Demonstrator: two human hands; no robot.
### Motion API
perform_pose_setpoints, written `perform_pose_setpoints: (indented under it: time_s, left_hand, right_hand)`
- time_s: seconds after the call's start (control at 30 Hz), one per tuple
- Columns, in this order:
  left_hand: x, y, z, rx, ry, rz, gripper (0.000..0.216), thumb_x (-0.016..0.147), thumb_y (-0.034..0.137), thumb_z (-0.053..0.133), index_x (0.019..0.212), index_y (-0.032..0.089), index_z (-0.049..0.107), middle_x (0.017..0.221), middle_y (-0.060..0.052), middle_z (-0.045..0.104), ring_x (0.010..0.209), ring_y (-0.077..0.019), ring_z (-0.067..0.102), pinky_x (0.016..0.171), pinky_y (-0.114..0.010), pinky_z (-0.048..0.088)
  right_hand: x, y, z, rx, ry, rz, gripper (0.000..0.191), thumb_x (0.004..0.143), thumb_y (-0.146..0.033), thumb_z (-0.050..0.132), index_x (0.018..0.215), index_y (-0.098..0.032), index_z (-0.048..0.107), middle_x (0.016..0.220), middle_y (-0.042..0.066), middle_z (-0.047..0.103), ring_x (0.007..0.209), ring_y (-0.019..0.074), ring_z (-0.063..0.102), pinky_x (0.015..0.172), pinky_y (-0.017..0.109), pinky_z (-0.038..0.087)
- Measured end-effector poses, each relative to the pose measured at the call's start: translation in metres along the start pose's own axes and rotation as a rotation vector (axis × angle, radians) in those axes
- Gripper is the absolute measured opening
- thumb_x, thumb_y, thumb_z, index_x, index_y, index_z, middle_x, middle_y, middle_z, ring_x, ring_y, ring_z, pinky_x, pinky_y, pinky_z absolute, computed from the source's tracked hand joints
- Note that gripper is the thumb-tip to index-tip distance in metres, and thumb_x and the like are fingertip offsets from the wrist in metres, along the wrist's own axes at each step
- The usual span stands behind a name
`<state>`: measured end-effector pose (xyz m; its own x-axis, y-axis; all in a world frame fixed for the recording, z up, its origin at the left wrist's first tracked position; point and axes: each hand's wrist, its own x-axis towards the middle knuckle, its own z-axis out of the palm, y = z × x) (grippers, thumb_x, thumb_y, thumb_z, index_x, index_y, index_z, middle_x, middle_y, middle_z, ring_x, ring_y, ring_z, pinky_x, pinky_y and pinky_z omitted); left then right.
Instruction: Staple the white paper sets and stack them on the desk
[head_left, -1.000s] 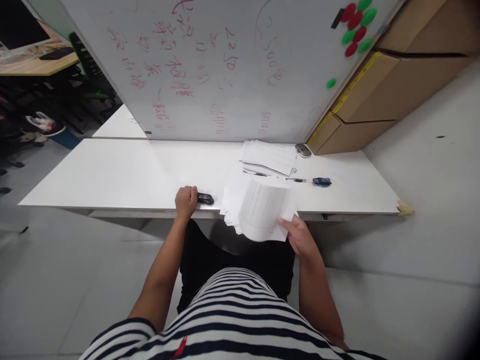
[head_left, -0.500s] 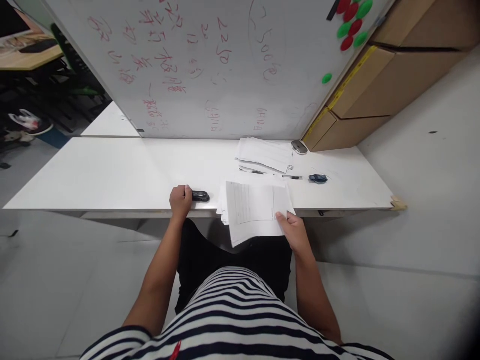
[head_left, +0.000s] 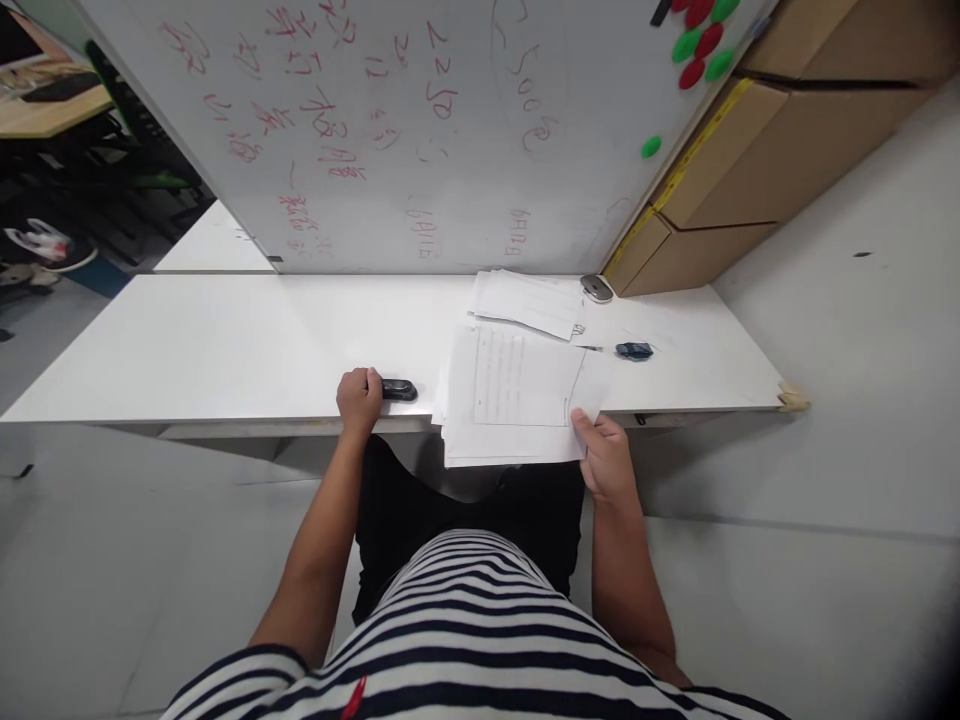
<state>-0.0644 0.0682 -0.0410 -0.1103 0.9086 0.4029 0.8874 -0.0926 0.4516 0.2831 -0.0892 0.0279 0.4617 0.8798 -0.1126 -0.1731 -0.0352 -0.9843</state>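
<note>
My left hand (head_left: 360,398) is closed around one end of a black stapler (head_left: 399,390), which lies on the white desk near its front edge. My right hand (head_left: 606,452) pinches the lower right corner of printed paper sheets (head_left: 517,390), thumb on top. Those sheets reach over the desk's front edge, and other sheets show beneath them on the left. Just behind lies a stack of papers (head_left: 525,303), partly overlapped by the held sheets. A pen (head_left: 592,348) is mostly covered, with only its tip end showing.
The white desk (head_left: 225,340) runs up to a whiteboard (head_left: 450,180) with red writing and magnets. A grey computer mouse (head_left: 597,289) sits by stacked cardboard boxes (head_left: 690,255). Right of the papers is a small dark blue object (head_left: 634,351). A wall closes off the right side.
My right hand has shifted slightly right, and the held sheets have moved up and to the right, lying straighter and covering more of the pen. My left hand stays on the stapler.
</note>
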Motion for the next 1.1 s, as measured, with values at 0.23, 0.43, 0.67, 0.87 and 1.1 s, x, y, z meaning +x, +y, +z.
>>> perform_pose_setpoints:
  time_s: [0.23, 0.43, 0.67, 0.87, 1.1]
  left_hand:
    - [0.0, -0.001, -0.001, -0.003, 0.0, 0.004, 0.031, 0.093, 0.032, 0.032, 0.069, 0.023, 0.049, 0.071, -0.006, 0.054, 0.078, -0.022, 0.048, 0.069, -0.035, 0.031]
    - [0.0, 0.001, -0.001, 0.028, 0.008, 0.011, 0.032, 0.094, 0.033, 0.03, 0.069, 0.023, 0.048, 0.07, -0.006, 0.054, 0.077, -0.0221, 0.048, 0.067, -0.035, 0.03]
    - [-0.001, 0.001, 0.0, 0.027, 0.022, 0.023, 0.032, 0.094, 0.033, 0.031, 0.068, 0.023, 0.047, 0.069, -0.006, 0.054, 0.077, -0.0218, 0.049, 0.066, -0.034, 0.03]
    - [-0.001, 0.0, 0.0, 0.041, 0.031, 0.02, 0.031, 0.094, 0.033, 0.032, 0.068, 0.023, 0.046, 0.07, -0.006, 0.053, 0.077, -0.0219, 0.049, 0.067, -0.034, 0.03]
    - [-0.001, -0.001, 0.0, 0.049, 0.036, 0.026, 0.031, 0.094, 0.032, 0.032, 0.067, 0.023, 0.045, 0.069, -0.005, 0.053, 0.077, -0.0214, 0.049, 0.069, -0.034, 0.031]
  right_hand:
    - [0.029, -0.001, 0.003, -0.969, 0.0, -0.153, 0.038, 0.087, -0.049, 0.045, 0.091, -0.018, 0.066, 0.083, 0.009, 0.069, 0.084, 0.0263, 0.06, 0.077, 0.037, 0.045]
    - [0.031, 0.022, 0.013, -1.355, 0.142, -0.301, 0.053, 0.086, -0.04, 0.044, 0.132, -0.013, 0.044, 0.141, 0.021, 0.039, 0.133, 0.0361, 0.028, 0.106, 0.058, 0.015]
    - [0.1, 0.005, 0.042, -1.331, -0.011, -0.379, 0.059, 0.092, -0.046, 0.035, 0.142, -0.015, 0.03, 0.153, 0.016, 0.021, 0.141, 0.0328, 0.01, 0.109, 0.054, 0.015]
    - [0.215, -0.003, 0.077, -1.527, -0.306, -0.237, 0.064, 0.089, -0.04, 0.048, 0.144, -0.014, 0.028, 0.155, 0.019, 0.016, 0.142, 0.034, 0.009, 0.108, 0.05, 0.02]
    - [0.258, -0.006, 0.067, -1.57, -0.559, -0.21, 0.053, 0.088, -0.033, 0.051, 0.137, -0.014, 0.044, 0.146, 0.019, 0.038, 0.128, 0.0282, 0.043, 0.101, 0.035, 0.033]
